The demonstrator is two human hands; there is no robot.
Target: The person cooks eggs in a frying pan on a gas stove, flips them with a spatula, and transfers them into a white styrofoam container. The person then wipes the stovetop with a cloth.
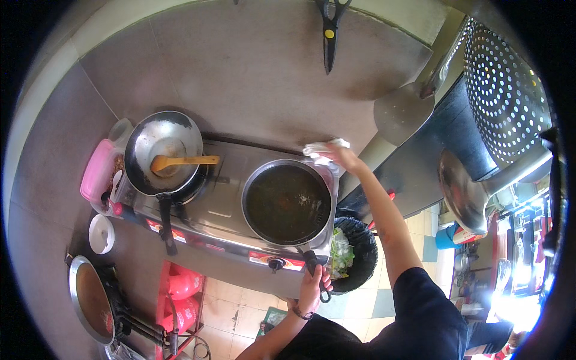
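Note:
My left hand point(311, 287) is wrapped around the black handle of a dark frying pan point(283, 202). The pan rests over the right side of a stainless steel gas stove point(220, 193), and its dark inside shows a few pale shiny patches. Blurred, my right hand point(343, 155) grips a crumpled white cloth or tissue point(321, 152) at the stove's back right corner, close to the wall. On the left burner sits a metal wok point(148, 130) with a black handle, a wooden spatula point(184, 161) lying in it.
Left of the stove are a pink-lidded plastic container point(96, 168) and a white round lid point(101, 234). Red gas cylinders point(184, 288) stand below. A black-lined bin point(366, 256) is at the right. Scissors point(330, 38), a perforated skimmer point(499, 85) and ladles hang above.

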